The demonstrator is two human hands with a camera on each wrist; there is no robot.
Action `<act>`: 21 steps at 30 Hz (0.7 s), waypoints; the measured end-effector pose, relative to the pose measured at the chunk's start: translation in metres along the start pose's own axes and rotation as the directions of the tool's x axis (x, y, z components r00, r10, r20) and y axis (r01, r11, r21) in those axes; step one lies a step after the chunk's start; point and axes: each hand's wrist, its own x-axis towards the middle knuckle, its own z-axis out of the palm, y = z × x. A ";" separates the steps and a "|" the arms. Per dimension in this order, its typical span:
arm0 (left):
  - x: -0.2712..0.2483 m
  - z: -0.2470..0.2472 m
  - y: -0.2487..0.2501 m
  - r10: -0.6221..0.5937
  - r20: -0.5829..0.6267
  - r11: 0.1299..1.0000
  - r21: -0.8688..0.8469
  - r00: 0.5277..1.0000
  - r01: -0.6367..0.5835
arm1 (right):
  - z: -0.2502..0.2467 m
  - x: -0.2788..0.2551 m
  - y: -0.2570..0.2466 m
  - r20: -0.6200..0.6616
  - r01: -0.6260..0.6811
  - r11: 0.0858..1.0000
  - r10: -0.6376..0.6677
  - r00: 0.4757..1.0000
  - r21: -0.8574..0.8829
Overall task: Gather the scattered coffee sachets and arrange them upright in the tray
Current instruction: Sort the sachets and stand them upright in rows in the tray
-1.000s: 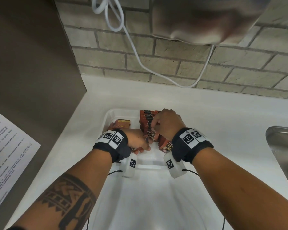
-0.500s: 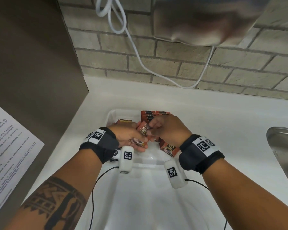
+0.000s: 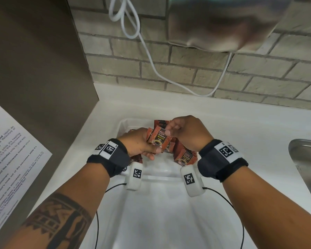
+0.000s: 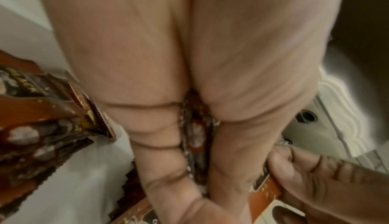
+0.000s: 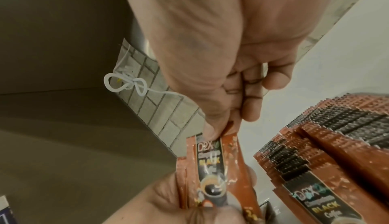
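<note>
Against the brick wall [image 3: 187, 69] runs a white desk [image 3: 223, 126], with a brown panel [image 3: 34, 78] bearing a printed notice [image 3: 13, 150] on the left, a steel sink [image 3: 307, 159] at the right edge and a white cable [image 3: 151, 56] hanging down the bricks. On the desk stands a white tray [image 3: 121, 125], its near rim hidden partly by the wrists. Inside the tray a row of coffee sachets [image 5: 336, 127] stands upright, packed face to face, their serrated tops uppermost; the nearest one leans forward and shows its printed front. A few more brown sachets [image 4: 38, 114] lie loose on the tray floor below the left palm.

Both hands meet above the tray. The left hand [image 3: 138, 142] grips a small bundle of sachets [image 3: 159, 139], its fingers [image 4: 160, 144] curled round it from below with the thumb pressed against the front face. The right hand [image 3: 188, 132] pinches the top edge of the front sachet of that bundle between thumb and forefinger, the remaining fingers [image 5: 273, 78] folded into the palm. The bundle is held clear of the tray floor, just left of the standing row, tilted with its printed faces turned up toward the head camera.
</note>
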 end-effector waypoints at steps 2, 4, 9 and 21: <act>-0.001 -0.002 0.002 -0.014 -0.012 0.996 0.086 1.000 0.015 | -0.001 0.000 0.001 -0.012 -0.006 1.000 0.005 1.000 -0.028; -0.006 -0.008 0.006 -0.079 -0.029 0.973 0.217 0.996 0.084 | -0.002 0.000 0.004 -0.027 -0.001 0.997 -0.001 1.000 -0.073; -0.016 -0.019 0.014 -0.220 -0.118 0.760 0.602 0.968 0.247 | 0.010 0.009 0.016 -0.029 -0.060 0.953 0.054 0.998 -0.297; 0.025 0.035 0.011 -0.360 0.055 0.683 0.695 0.931 0.223 | 0.029 0.019 0.016 0.032 -0.035 0.797 0.068 0.997 -0.604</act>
